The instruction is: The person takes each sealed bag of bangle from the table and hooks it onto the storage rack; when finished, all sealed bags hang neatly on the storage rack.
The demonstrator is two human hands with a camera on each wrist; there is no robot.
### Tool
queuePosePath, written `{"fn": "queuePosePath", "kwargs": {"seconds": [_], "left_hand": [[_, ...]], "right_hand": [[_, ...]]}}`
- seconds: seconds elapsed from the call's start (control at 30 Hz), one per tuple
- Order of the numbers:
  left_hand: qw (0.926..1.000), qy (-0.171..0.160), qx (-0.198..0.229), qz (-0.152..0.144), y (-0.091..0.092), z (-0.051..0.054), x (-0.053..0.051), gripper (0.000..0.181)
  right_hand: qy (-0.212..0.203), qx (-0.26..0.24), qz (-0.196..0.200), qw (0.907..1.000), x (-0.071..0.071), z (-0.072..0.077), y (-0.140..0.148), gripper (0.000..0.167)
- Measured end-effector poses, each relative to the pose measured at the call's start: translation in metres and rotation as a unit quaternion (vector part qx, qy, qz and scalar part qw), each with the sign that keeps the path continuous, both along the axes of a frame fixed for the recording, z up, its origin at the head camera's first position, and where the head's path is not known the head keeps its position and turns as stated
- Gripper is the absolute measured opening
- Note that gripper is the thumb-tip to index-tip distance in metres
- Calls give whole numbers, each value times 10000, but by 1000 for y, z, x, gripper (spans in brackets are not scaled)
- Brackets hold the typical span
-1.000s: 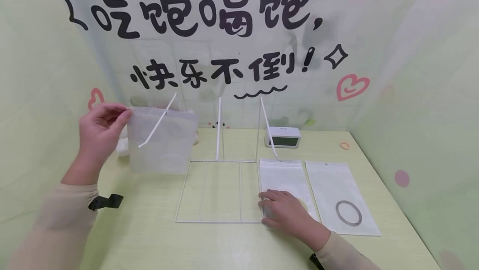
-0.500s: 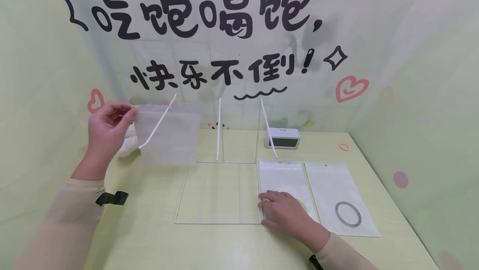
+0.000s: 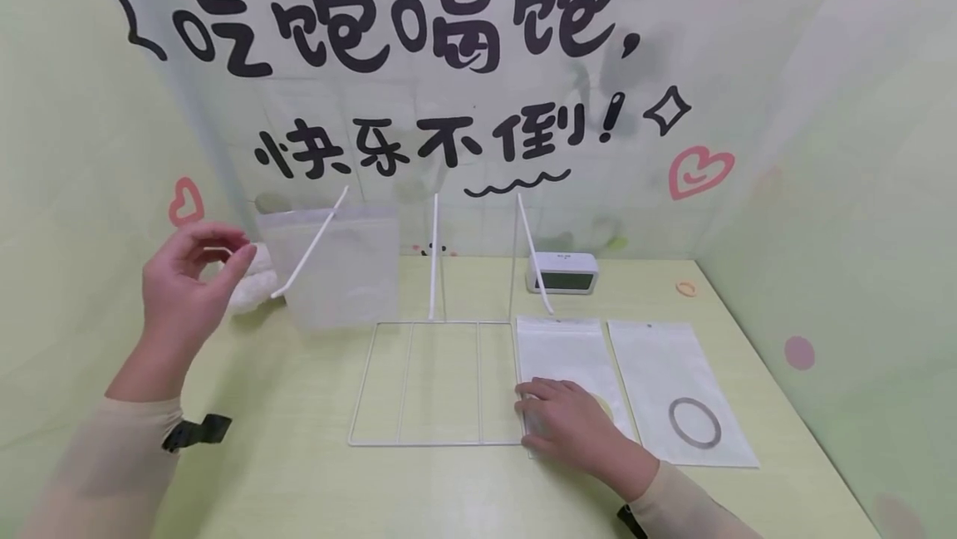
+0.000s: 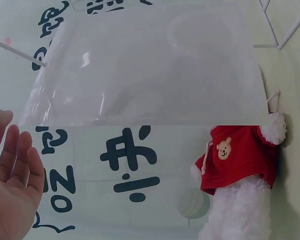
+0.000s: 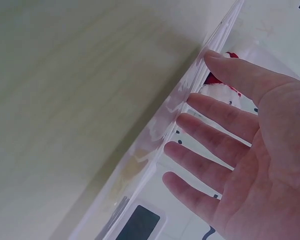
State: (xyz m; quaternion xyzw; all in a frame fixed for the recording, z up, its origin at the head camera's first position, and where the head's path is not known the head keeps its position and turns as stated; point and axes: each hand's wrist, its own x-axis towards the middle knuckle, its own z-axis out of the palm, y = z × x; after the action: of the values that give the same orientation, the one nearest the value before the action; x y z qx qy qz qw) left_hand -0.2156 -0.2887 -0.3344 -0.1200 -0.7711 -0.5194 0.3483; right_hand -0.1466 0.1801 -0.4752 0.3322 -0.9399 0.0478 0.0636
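A translucent bag (image 3: 347, 269) hangs on the left arm of the white wire rack (image 3: 426, 444). Just left of the bag is my left hand (image 3: 187, 294), fingers loosely bent, holding nothing; the left wrist view shows a gap between that hand (image 4: 15, 175) and the bag (image 4: 150, 70). My right hand (image 3: 579, 431) rests at the rack base's right edge, over a white bag (image 3: 564, 352) lying on the table. In the right wrist view the fingers of this hand (image 5: 240, 145) are extended, their tips at the edge of the rack and bag.
A second white bag (image 3: 658, 365) with a grey ring (image 3: 695, 423) lies at the right. Behind stand a white digital clock (image 3: 564, 273) and an orange ring (image 3: 685, 289). At the back left is a white plush toy (image 3: 254, 290), dressed in red in the left wrist view.
My left hand has let go of the translucent bag and moved left and slightly down from it. The bag now hangs from the rack's left arm. The right hand has stayed in place.
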Motion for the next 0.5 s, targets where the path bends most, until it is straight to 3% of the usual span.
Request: {"fn": "queuePosePath", "kwargs": {"seconds": [0.13, 0.23, 0.33, 0.5], "left_hand": [[9949, 175, -859, -497, 1, -14, 14, 26], [9786, 269, -1733, -1075, 2, -32, 19, 36], [9586, 119, -2373, -1569, 4, -52, 21, 43], [9385, -199, -2887, -1882, 8, -83, 22, 50]], "right_hand": [[41, -14, 19, 10000, 0, -1, 1, 32], [57, -51, 39, 10000, 0, -2, 1, 31], [53, -74, 52, 9999, -1, -4, 2, 31], [48, -101, 53, 9999, -1, -3, 1, 32]]}}
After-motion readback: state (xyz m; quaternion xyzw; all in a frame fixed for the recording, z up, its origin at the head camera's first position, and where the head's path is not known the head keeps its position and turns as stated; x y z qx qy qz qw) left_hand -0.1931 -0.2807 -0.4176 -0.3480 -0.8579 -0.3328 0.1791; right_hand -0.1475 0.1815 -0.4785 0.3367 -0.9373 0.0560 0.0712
